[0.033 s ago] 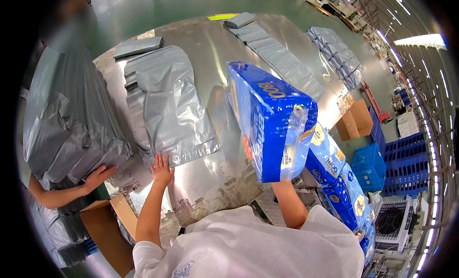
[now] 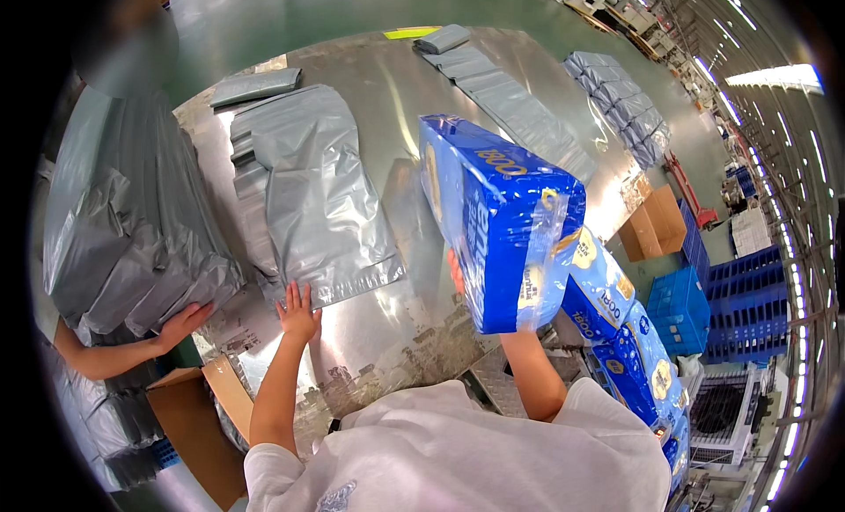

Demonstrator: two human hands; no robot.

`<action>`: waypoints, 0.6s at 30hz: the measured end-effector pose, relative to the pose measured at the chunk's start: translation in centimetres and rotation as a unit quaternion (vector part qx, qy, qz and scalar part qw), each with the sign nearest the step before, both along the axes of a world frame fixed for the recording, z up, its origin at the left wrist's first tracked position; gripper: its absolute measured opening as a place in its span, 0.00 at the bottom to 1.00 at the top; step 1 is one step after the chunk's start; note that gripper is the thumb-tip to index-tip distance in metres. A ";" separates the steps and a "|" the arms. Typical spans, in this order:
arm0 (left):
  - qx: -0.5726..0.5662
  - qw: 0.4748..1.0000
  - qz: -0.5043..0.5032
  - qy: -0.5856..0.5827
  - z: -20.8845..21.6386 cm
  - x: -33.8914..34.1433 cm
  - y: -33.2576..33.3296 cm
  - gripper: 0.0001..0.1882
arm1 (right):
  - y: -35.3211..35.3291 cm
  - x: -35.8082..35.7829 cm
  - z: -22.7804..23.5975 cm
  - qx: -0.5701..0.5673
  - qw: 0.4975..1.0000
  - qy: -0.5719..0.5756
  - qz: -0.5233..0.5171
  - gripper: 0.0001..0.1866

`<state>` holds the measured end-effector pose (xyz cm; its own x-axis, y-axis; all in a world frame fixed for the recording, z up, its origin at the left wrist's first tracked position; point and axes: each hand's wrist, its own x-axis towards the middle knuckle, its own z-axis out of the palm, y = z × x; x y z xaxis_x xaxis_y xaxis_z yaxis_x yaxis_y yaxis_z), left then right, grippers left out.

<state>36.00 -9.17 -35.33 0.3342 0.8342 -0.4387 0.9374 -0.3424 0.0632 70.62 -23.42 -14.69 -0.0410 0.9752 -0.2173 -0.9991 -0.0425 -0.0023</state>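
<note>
Blue pack [image 2: 515, 239] in right hand [image 2: 456, 272], left [image 2: 298, 319] splayed

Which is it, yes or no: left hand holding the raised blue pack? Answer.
No, the left hand touches a grey bag; the right hand holds the blue pack.

1. My left hand [image 2: 299, 320] lay at the near end of the bags [image 2: 321, 191] on the table [image 2: 384, 151].
2. My right hand [image 2: 456, 272] held the package [image 2: 519, 239] right of those bags.
3. Beyond the package lay a row of bags [image 2: 493, 91].
4. More packages [image 2: 660, 367] sat at my right, a crate [image 2: 679, 308] beyond.
5. At my left, a co-worker's hand [image 2: 183, 326] met a pile [image 2: 132, 222].
</note>
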 end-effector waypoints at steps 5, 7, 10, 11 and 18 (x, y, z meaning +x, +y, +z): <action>-0.005 1.000 0.003 -0.016 -0.1 -0.2 -0.1 0.38 | 1.1 0.4 0.0 -0.024 0.979 0.200 0.031 0.40; -0.001 1.000 0.003 -0.021 -0.6 -0.3 -0.1 0.38 | 1.5 0.3 0.5 -0.036 0.972 0.230 0.041 0.40; 0.005 1.000 0.002 -0.023 -1.0 -0.5 0.0 0.38 | 2.0 0.4 1.1 -0.048 0.952 0.296 0.069 0.40; 0.004 1.000 0.002 -0.021 -1.0 -0.4 0.0 0.38 | 2.2 0.4 1.2 -0.049 0.953 0.291 0.067 0.40; 0.056 0.997 0.002 -0.056 -2.3 -0.5 -0.3 0.40 | 2.9 0.4 2.5 -0.047 0.998 0.041 0.033 0.40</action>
<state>35.47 -9.43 -37.63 0.3717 0.8775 -0.3029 0.9283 -0.3488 0.1289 71.02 -20.57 -12.24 -0.1259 0.9455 -0.3002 -0.9908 -0.1044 0.0867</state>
